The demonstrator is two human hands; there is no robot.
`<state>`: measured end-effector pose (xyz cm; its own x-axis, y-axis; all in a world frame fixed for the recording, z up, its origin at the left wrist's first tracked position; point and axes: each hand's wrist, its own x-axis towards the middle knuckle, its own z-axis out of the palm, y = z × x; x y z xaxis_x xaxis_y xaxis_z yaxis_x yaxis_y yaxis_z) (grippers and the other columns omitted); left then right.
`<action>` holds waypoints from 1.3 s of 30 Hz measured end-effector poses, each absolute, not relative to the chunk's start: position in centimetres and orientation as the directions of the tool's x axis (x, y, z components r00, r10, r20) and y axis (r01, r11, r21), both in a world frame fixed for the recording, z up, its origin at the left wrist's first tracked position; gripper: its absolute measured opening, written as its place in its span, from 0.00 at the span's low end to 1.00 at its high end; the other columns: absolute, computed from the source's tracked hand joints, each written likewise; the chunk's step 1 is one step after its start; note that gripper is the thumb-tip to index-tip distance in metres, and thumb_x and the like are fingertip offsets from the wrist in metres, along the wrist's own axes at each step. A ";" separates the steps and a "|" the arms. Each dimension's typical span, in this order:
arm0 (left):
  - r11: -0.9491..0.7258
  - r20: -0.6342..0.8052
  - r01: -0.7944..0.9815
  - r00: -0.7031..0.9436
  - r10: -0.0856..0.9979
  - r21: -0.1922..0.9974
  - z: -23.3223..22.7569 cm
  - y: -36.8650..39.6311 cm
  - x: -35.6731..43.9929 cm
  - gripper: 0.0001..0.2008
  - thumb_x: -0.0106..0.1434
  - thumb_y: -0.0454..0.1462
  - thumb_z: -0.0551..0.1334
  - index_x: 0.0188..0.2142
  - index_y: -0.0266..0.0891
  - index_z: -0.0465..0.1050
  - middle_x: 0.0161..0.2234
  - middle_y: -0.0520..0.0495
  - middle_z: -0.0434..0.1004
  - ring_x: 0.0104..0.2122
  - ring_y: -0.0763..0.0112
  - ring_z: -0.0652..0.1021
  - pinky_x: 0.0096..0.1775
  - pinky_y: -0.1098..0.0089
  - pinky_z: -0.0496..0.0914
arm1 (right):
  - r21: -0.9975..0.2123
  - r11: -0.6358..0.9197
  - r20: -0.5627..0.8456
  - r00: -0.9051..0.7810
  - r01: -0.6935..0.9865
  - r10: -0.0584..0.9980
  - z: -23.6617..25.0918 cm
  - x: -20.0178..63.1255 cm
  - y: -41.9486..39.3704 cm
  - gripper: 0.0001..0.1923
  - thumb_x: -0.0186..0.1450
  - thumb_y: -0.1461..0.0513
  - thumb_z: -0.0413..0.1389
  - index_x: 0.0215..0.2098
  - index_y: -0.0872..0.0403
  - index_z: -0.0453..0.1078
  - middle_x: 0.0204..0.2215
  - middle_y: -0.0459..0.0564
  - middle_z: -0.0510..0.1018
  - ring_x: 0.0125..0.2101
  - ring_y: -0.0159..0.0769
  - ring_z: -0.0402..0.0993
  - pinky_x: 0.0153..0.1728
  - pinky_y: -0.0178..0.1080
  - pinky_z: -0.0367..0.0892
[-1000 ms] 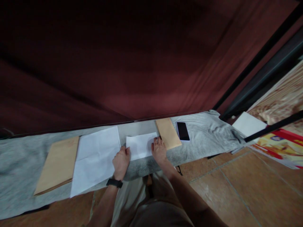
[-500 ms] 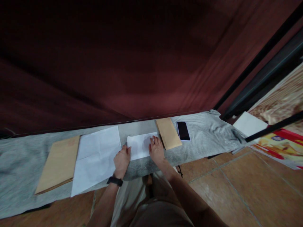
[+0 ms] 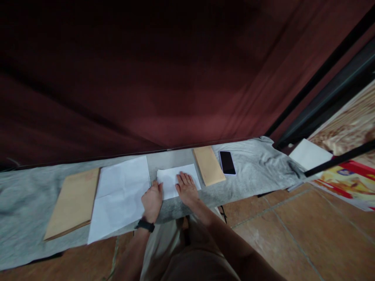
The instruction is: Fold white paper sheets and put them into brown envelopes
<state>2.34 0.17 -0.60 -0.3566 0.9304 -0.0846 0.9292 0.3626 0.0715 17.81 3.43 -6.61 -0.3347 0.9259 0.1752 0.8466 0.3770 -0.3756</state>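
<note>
A folded sheet of white paper (image 3: 167, 180) lies on the grey cloth in front of me. My right hand (image 3: 186, 188) rests flat on it, fingers spread. At the paper's left edge, my left hand (image 3: 152, 199) is closed, its fingers curled and its thumb against the edge; a dark band is on that wrist. Larger white sheets (image 3: 120, 195) with crease lines lie just left of my left hand. Right of the folded paper is a brown envelope (image 3: 209, 166).
A phone (image 3: 227, 162) lies right of the envelope. Larger brown envelopes (image 3: 73, 203) are at the left. The grey cloth (image 3: 258, 168) covers a narrow surface against a dark red curtain (image 3: 175, 97). Black bars (image 3: 340, 160) and a colourful printed box (image 3: 351, 181) stand at the right.
My right hand has slid left across the folded paper and flattened, uncovering the paper's right end. My left hand has stayed at the left edge.
</note>
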 end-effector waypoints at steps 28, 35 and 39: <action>-0.087 0.278 0.973 0.025 0.960 0.212 -7.7 1.0 1.0 0.29 0.75 0.42 0.43 0.68 0.28 0.61 0.68 0.33 0.63 0.69 0.55 0.64 0.67 0.51 0.61 | -0.394 0.387 0.256 -0.305 0.834 0.917 -7.5 18.3 4.0 0.24 0.76 0.62 0.46 0.68 0.59 0.64 0.69 0.56 0.65 0.69 0.41 0.58 0.69 0.47 0.54; -0.076 0.344 0.972 -0.005 0.939 0.221 -7.4 1.7 3.1 0.28 0.74 0.38 0.43 0.67 0.25 0.62 0.68 0.30 0.63 0.69 0.52 0.62 0.68 0.48 0.58 | -0.379 0.368 0.245 -0.292 0.849 0.925 -7.1 17.5 6.1 0.25 0.76 0.60 0.46 0.68 0.60 0.63 0.69 0.57 0.64 0.69 0.42 0.59 0.69 0.46 0.54; -0.115 0.313 0.959 0.029 0.949 0.260 -7.5 2.5 5.1 0.28 0.74 0.38 0.42 0.67 0.26 0.62 0.68 0.32 0.63 0.70 0.55 0.61 0.68 0.51 0.59 | -0.369 0.381 0.229 -0.315 0.847 0.921 -7.3 17.1 6.3 0.25 0.76 0.62 0.45 0.69 0.59 0.63 0.69 0.54 0.63 0.69 0.42 0.58 0.70 0.47 0.51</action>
<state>5.10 2.55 -7.45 0.0290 0.9492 0.3133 0.9587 -0.1151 0.2601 17.08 6.32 -7.34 -0.3148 0.9212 0.2289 0.8475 0.3814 -0.3692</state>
